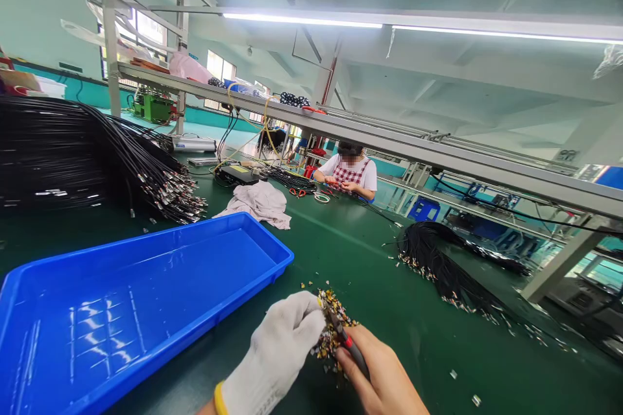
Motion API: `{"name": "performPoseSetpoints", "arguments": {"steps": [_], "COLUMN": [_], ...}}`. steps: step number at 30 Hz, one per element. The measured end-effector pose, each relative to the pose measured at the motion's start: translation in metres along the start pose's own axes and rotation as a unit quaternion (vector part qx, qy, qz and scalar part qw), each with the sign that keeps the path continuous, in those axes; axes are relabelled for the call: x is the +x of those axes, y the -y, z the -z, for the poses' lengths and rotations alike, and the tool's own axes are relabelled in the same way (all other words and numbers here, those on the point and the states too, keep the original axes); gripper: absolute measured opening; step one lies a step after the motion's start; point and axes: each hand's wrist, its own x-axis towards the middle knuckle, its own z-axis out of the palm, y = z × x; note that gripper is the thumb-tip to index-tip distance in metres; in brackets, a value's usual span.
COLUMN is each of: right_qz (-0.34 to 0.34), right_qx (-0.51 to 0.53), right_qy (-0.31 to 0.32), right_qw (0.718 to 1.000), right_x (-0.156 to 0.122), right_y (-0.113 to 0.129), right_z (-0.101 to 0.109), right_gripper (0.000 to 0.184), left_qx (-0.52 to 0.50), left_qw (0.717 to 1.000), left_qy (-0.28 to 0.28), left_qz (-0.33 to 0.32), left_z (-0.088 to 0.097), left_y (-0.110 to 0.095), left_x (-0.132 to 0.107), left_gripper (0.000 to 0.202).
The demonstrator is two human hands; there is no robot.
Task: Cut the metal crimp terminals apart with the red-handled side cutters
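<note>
My left hand (280,343), in a white knitted glove with a yellow cuff, is closed in a pinch. Whatever sits between its fingertips is too small to make out. My right hand (377,369), bare, is wrapped round a pair of pliers (346,340) with dark jaws and red-and-black handles. The jaws point up and left, close beside the gloved fingertips. Beneath both hands lies a pile of small gold and silver metal bits (335,303) on the green table (335,243).
A blue tray (170,272) stands at left. Bundles of black cables with metal ends lie behind it (97,155) and at right (438,266). A crumpled cloth (257,202) rests beyond the tray. Across the table sits a person (348,175) below an overhead shelf (370,136).
</note>
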Motion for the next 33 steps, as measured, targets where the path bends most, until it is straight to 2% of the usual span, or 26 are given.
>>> {"name": "performPoseSetpoints", "arguments": {"steps": [3, 8, 14, 17, 20, 27, 30, 33], "right_qz": [-0.005, -0.021, -0.004, -0.001, -0.011, -0.061, -0.069, -0.097], "right_qx": [-0.032, -0.083, -0.086, -0.082, -0.073, -0.077, -0.046, 0.072], "right_qy": [-0.026, -0.02, -0.075, -0.08, -0.072, -0.095, -0.084, -0.048], "right_qw": [0.999, 0.996, 0.994, 0.993, 0.995, 0.991, 0.993, 0.992], "right_x": [0.0, 0.002, 0.002, 0.004, 0.005, 0.01, 0.012, 0.012], "right_y": [-0.002, -0.003, -0.017, -0.024, -0.028, -0.036, -0.033, -0.024], "right_z": [-0.006, -0.012, -0.025, -0.031, -0.035, -0.051, -0.052, -0.048], "right_gripper": [0.026, 0.03, 0.035, 0.04, 0.036, 0.025, 0.028, 0.035], "left_qx": [0.004, 0.012, 0.021, 0.035, 0.042, 0.007, -0.01, -0.003], "left_qw": [1.0, 1.0, 1.0, 0.999, 0.999, 1.0, 0.999, 0.999], "left_qy": [0.004, 0.004, 0.007, 0.011, 0.008, 0.022, 0.028, 0.032], "left_qz": [0.003, 0.01, 0.011, 0.008, 0.008, 0.018, 0.013, 0.003], "left_z": [0.001, 0.001, 0.001, 0.001, 0.001, 0.0, 0.002, 0.003], "left_y": [-0.001, -0.002, 0.0, 0.0, 0.002, 0.011, 0.011, 0.01], "left_x": [-0.001, -0.001, 0.001, 0.001, 0.001, 0.005, 0.008, 0.009], "left_gripper": [0.026, 0.026, 0.026, 0.025, 0.026, 0.026, 0.026, 0.025]}}
